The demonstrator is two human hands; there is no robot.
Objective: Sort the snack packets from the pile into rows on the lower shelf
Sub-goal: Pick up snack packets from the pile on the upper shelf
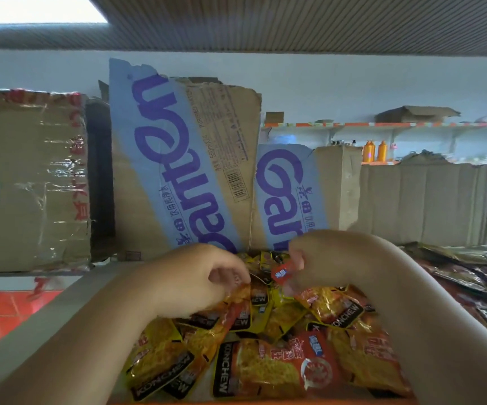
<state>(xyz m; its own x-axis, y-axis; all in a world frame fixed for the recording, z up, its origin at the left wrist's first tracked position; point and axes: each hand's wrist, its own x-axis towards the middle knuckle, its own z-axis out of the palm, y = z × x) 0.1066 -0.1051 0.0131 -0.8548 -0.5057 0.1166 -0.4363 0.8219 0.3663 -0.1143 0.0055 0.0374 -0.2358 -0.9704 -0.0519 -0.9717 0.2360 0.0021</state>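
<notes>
A pile of orange and yellow snack packets (268, 346) marked KONCHEW lies on the shelf (61, 317) in front of me. My right hand (324, 258) pinches the top corner of an orange packet (333, 308) at the pile's far side. My left hand (204, 276) reaches into the pile with curled fingers on a yellow-orange packet (238, 293); I cannot tell how firmly it holds it. Both forearms cover parts of the pile.
Dark brown packets (470, 276) lie in rows to the right. Cardboard boxes (183, 159) stand close behind the pile, a taped box (28, 182) at the left. The upper shelf's underside (265, 21) hangs overhead. Red floor tiles (5, 314) show at the lower left.
</notes>
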